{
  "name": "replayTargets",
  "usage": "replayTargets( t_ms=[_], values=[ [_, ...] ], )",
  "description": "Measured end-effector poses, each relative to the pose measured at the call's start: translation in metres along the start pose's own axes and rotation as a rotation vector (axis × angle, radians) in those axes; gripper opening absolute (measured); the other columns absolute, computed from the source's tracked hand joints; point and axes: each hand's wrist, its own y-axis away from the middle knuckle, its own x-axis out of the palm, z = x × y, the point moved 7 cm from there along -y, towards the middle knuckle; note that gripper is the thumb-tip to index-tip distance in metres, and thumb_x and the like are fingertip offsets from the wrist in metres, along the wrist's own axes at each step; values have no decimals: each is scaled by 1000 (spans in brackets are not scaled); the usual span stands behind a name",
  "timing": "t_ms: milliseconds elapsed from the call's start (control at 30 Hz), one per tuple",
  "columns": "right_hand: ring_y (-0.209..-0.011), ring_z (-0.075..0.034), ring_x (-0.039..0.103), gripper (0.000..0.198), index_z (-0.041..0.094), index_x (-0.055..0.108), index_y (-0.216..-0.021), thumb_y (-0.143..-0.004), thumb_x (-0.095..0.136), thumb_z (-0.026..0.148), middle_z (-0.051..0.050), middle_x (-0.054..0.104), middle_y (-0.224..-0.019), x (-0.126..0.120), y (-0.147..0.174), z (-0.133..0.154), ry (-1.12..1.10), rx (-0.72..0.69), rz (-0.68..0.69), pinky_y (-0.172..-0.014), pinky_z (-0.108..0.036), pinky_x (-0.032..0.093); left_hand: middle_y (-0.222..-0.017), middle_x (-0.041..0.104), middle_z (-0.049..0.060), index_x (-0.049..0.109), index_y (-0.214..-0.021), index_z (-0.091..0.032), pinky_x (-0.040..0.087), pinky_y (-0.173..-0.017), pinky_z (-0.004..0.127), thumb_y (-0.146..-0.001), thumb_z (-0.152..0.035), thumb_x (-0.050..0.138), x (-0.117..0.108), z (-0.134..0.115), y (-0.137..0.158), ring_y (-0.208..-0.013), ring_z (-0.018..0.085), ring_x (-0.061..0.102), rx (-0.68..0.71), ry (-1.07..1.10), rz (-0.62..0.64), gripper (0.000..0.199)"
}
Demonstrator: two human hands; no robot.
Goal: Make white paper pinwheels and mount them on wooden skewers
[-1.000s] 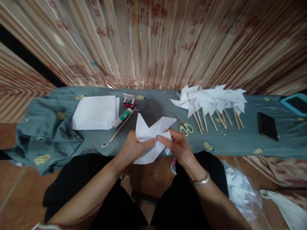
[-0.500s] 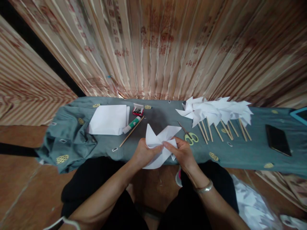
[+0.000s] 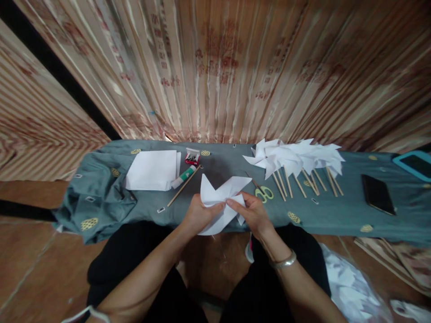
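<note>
A white paper pinwheel [image 3: 218, 220] is held between my two hands above the table's front edge. My left hand [image 3: 200, 213] grips its left side, thumb pressed near the centre. On the other side my right hand [image 3: 251, 211] pinches it, thumb also close to the centre. The fingers behind the paper are hidden. Just past my right hand lie scissors [image 3: 264, 194] with pale green handles. Left of the pinwheel a wooden stick [image 3: 183, 186] rests beside a green and white glue stick [image 3: 184, 176].
Stacked white paper [image 3: 151, 170] lies at left, near a small red box [image 3: 192, 156] of metal pins. Finished pinwheels [image 3: 296, 157] on sticks overlap at right. Beyond them are a black phone [image 3: 377, 194] and a blue-framed tablet [image 3: 414, 163]. A plastic bag [image 3: 353, 287] of white paper pieces sits below.
The view has shifted slightly, so the table's right-hand things appear further left. Both hands keep their hold on the pinwheel with thumbs at its centre.
</note>
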Motion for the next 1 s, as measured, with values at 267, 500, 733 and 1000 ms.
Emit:
replayTargets(
  t_ms=[267,500,733,1000],
  values=[
    [-60,-14,60,32,17,71,-73,-57,85,41,-1,71,-68,-6,5,6,-23,-17,46,-58,-25,48,-72,76,8,75,-72,-9,55,-59,28,-57,-25,76,6,-3,0,-65,22,70,-2,4,9,22],
    [-60,-12,59,27,19,73,-79,-64,82,39,0,72,-72,-3,8,6,-39,-34,50,-59,-24,48,-67,75,7,74,-67,-10,53,-56,26,-55,-27,76,5,-5,3,-60,19,68,-20,-17,13,20],
    [-62,-14,60,29,18,73,-81,-66,80,42,-1,72,-75,-2,12,12,28,-67,53,-61,-26,50,-72,76,7,74,-72,-10,55,-59,26,-56,-28,75,3,-13,4,-67,22,70,11,-72,0,24],
    [-60,-12,60,27,19,74,-81,-65,82,39,0,73,-74,-8,11,10,12,-118,-28,-58,-23,50,-78,77,9,76,-77,-10,57,-63,30,-61,-33,75,6,-13,7,-71,25,71,70,-81,115,29]
  ],
)
